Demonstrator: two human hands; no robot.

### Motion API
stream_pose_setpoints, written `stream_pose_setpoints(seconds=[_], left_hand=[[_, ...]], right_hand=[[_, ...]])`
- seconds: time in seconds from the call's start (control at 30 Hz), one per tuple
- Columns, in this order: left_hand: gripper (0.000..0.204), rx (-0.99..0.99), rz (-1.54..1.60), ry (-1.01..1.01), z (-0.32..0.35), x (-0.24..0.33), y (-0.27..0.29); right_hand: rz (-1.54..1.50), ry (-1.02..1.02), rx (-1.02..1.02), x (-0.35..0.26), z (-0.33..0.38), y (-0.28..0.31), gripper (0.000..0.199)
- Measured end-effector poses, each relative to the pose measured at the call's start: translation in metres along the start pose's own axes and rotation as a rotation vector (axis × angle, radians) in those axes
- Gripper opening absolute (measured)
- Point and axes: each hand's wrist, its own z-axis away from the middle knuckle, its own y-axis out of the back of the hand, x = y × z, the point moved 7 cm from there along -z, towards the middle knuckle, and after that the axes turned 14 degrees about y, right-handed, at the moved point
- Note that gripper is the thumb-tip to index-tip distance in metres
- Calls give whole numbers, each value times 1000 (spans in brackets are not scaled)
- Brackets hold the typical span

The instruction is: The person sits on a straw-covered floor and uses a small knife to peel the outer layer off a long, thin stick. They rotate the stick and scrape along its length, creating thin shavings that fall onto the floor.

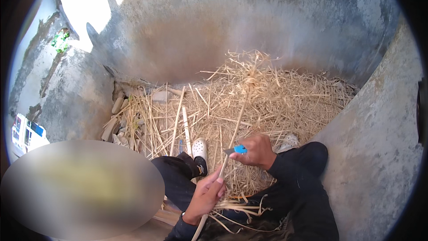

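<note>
A long thin pale stick (240, 118), which looks like cane or bamboo, slants up and away from the lower middle of the view. My left hand (206, 197) is closed around its lower part. Above that, my right hand (257, 148) grips a blue-handled utility knife (241, 149), whose dark blade lies across the stick. Curled shavings (252, 79) bunch around the stick's far end, though I cannot tell if they are attached. More thin curls (240, 209) lie over my lap beside my left wrist.
Dry shavings (303, 102) cover the ground ahead. Loose sticks (177, 122) lie to the left, near stones (117, 105) by the wall. Grey concrete walls (267, 27) stand ahead and close on my right. A white clog (200, 148) shows on one foot. The lower left is blurred.
</note>
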Motion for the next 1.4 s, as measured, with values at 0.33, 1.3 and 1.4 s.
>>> stream_pose_setpoints(seconds=[0.33,1.3,1.4], left_hand=[[49,-57,-22,-32,12,-12,-22],[29,156,-231,-860,16,288,50],[31,263,-378,-883,17,298,50]], right_hand=[[388,-501,264,162,29,28,56],[-92,-1040,478,-24,308,57,53],[-67,-1026,616,-9,328,29,52]])
